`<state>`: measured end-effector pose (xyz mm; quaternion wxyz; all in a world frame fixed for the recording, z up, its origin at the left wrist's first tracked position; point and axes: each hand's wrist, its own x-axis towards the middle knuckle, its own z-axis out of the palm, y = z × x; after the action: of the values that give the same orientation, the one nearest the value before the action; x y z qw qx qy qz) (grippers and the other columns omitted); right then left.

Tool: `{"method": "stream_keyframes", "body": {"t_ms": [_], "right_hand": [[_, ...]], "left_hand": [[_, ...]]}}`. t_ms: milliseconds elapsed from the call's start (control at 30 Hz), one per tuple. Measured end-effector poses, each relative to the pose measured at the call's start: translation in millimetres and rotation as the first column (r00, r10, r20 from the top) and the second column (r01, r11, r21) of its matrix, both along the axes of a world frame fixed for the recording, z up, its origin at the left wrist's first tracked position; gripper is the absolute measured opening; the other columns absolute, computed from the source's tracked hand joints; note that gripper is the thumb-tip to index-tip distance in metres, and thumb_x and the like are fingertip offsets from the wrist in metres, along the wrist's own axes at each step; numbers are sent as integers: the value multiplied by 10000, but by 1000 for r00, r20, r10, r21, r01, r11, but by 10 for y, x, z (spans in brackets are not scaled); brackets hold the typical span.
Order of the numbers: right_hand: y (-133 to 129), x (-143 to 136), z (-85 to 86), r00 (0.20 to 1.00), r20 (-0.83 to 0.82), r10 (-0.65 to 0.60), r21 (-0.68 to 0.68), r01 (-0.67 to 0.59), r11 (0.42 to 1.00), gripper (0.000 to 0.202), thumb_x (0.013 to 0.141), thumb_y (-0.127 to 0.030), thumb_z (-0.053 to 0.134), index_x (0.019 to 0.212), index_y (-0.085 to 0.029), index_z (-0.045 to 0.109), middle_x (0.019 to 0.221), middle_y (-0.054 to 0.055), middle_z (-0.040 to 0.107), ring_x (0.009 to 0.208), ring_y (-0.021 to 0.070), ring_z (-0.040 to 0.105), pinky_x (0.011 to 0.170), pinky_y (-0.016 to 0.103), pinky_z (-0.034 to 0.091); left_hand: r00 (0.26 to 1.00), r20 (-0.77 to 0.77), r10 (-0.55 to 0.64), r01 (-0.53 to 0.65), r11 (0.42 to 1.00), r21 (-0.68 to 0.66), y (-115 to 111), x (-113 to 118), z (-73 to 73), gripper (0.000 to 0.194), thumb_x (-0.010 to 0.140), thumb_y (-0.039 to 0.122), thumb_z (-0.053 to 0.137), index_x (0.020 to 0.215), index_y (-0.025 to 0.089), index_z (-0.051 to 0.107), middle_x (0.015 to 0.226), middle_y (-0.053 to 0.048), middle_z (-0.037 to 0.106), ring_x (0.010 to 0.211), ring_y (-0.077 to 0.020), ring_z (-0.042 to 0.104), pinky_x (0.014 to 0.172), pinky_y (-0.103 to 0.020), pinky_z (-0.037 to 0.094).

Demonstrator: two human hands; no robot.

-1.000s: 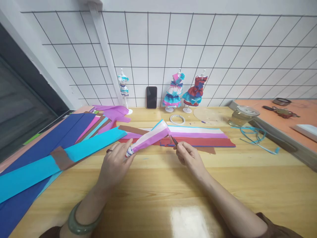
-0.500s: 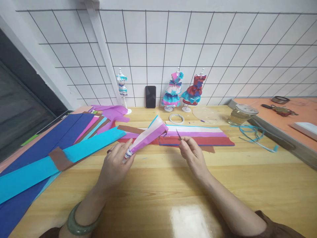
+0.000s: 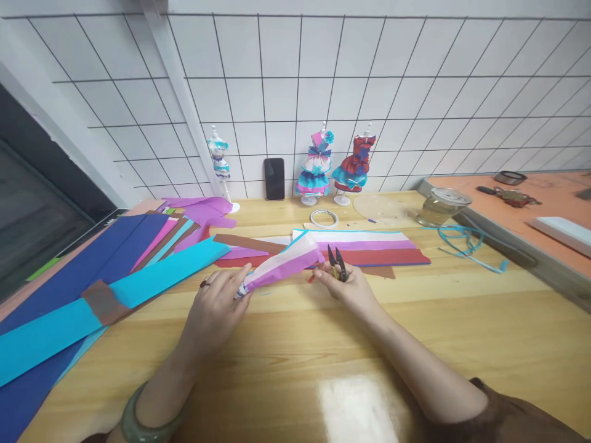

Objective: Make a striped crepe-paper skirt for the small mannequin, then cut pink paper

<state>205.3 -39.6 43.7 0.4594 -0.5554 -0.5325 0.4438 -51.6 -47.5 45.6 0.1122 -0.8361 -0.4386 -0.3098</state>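
Observation:
My left hand (image 3: 220, 300) is closed round the narrow, gathered end of a white and purple paper piece (image 3: 286, 261) with a blue edge. The piece fans out toward the right. My right hand (image 3: 344, 286) holds small black scissors (image 3: 337, 263), their two blades apart and pointing up and away. Its thumb and finger are by the paper's right corner, where a small red bit shows; whether they pinch the corner is unclear. Behind lie white, purple and red strips (image 3: 383, 246) on the wooden table (image 3: 258, 369).
Blue, navy and brown paper strips (image 3: 152, 277) spread over the left side. Three small dressed mannequins (image 3: 314, 169) and a phone (image 3: 274, 179) stand by the tiled wall. A tape roll (image 3: 324, 219), glass cup (image 3: 442, 207) and blue ribbon (image 3: 466, 243) lie farther right.
My right hand has moved left to the paper's corner, and the scissors in it now show both blades spread. The paper's wide end has tipped lower and right. The view has shifted slightly.

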Motion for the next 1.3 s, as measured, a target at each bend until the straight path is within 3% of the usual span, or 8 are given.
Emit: {"method": "stream_keyframes", "body": {"t_ms": [267,433,667,800,867,1033,1167,1300], "right_hand": [[-104,-33,69,998,42,-42,184,34,982,296,706,-453,649,643,-174,575,582,-12,490,558,118,434,546,249,360],[-120,-11,66,995,88,-35,218,15,976,290,767,-448,588,644,-186,584,583,-9,483,567,129,438,540,246,361],[-152,-36,55,968,186,165,281,-214,936,211,845,-368,512,867,-199,638,790,16,620,733,169,557,661,262,419],[-167,-48,39,849,417,325,225,-443,868,196,845,-282,505,980,-222,633,902,41,681,804,191,622,706,281,446],[-165,-41,24,787,520,333,183,-483,856,249,834,-254,503,1057,-234,614,985,58,686,854,212,640,733,305,454],[-147,7,-27,747,623,233,196,-437,878,300,807,-254,516,1100,-235,577,937,69,693,794,213,644,684,302,445],[-143,52,-36,880,467,83,335,-263,905,162,804,-322,546,934,-226,557,601,-27,555,532,132,484,545,246,356],[-149,35,-4,975,220,26,354,-105,930,230,870,-439,437,868,-218,502,636,-29,455,570,121,409,548,239,331]], "left_hand": [[996,-19,83,-83,997,3,52,-67,-40,441,830,169,500,1265,188,436,1043,-103,611,977,-247,566,818,-374,450],[996,-21,86,-86,996,-33,53,-69,-55,434,839,193,491,1270,186,435,1035,-99,623,977,-247,571,811,-370,448],[999,-43,1,-4,997,-81,48,-54,-79,470,859,218,477,1317,169,383,1043,-101,642,964,-239,586,828,-377,446],[1000,-6,25,-25,996,-91,49,-52,-84,480,861,240,496,1322,172,380,1018,-99,650,951,-236,595,818,-373,452],[998,36,54,-51,995,-81,49,-49,-78,486,859,263,506,1321,175,385,1019,-99,649,955,-236,597,817,-368,455],[985,125,118,-110,992,-64,34,-23,-27,480,853,292,518,1308,182,412,1038,-97,648,979,-235,595,818,-347,464],[977,153,145,-141,989,-36,28,-23,-14,470,840,282,542,1285,181,435,1051,-93,645,975,-235,593,830,-349,461],[985,139,104,-108,994,17,38,-37,-43,463,831,242,558,1274,170,440,1043,-104,640,1005,-244,575,861,-370,448]]}}
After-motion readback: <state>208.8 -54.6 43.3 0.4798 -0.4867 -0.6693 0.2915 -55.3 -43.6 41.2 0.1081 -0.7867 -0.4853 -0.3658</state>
